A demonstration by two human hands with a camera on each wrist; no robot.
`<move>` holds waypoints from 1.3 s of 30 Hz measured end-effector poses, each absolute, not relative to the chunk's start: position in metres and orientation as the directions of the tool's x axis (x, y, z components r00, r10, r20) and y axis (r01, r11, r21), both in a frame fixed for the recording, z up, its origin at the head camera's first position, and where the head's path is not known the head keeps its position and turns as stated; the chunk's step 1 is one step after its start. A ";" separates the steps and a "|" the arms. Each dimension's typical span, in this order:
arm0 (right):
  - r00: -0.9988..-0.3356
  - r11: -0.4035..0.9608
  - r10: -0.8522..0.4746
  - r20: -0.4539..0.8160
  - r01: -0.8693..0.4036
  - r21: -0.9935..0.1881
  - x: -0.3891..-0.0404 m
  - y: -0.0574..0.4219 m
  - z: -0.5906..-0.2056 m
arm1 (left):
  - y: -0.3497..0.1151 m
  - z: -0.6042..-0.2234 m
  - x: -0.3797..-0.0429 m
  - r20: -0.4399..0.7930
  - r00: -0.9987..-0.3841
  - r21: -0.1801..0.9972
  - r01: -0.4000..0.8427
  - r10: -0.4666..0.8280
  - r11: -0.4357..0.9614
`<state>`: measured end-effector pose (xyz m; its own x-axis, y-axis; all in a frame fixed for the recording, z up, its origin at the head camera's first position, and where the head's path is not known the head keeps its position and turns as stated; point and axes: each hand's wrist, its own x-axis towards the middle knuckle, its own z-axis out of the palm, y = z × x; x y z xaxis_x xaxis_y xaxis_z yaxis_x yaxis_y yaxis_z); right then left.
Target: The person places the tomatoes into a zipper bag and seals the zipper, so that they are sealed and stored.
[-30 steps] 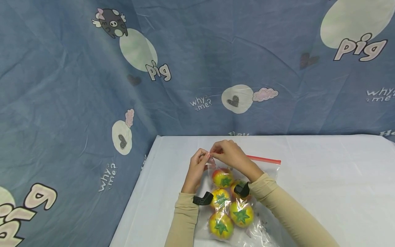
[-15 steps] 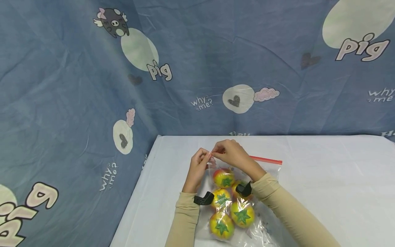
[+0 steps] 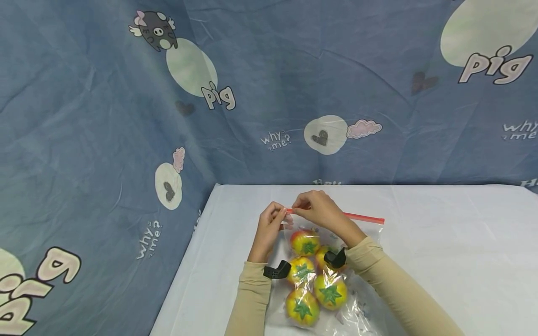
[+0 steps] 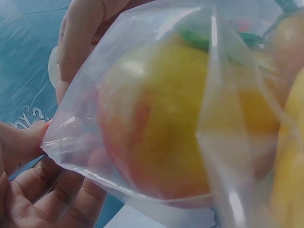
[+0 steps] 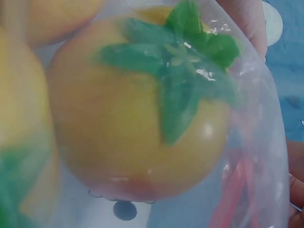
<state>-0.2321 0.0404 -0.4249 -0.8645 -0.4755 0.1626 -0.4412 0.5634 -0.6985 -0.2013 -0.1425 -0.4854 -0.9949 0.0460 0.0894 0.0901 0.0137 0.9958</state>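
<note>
A clear zip bag [image 3: 357, 303] with a red zip strip [image 3: 364, 218] lies on the table, filled with several round yellow-red fruits [image 3: 329, 293] that have green star-shaped leaves. At its top left corner my left hand [image 3: 268, 229] pinches the strip's end between thumb and fingers. Just to the right, my right hand [image 3: 320, 213] pinches the same strip, with a short red stretch showing between the two hands. The left wrist view has one fruit [image 4: 156, 123] close up behind the plastic. Seen from the right wrist, a leafy fruit [image 5: 137, 109] fills the middle.
The bag rests on a white-covered table [image 3: 454, 252]. Behind and to the left hangs a blue printed cloth [image 3: 252, 70]. Black wrist cameras sit on the left wrist [image 3: 277, 269] and the right wrist [image 3: 335, 258], the right one over the fruits.
My right hand has slid slightly right along the strip, away from the left fingertips, uncovering a short red stretch. The left hand keeps its hold on the corner.
</note>
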 end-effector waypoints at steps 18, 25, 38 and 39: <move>-0.860 0.549 -0.479 0.177 -0.451 -0.704 -0.232 0.043 -0.427 | -0.139 -0.489 -0.203 0.094 -0.995 0.995 0.093 0.017 -0.038; -0.856 0.541 -0.486 0.176 -0.453 -0.709 -0.232 0.045 -0.427 | -0.138 -0.487 -0.202 0.112 -0.993 0.993 0.112 0.020 -0.023; -0.855 0.538 -0.488 0.177 -0.454 -0.710 -0.233 0.050 -0.429 | -0.139 -0.487 -0.201 0.120 -0.993 0.993 0.120 0.010 -0.015; -0.855 0.538 -0.488 0.175 -0.453 -0.711 -0.233 0.051 -0.430 | -0.139 -0.487 -0.201 0.120 -0.993 0.993 0.120 0.009 -0.012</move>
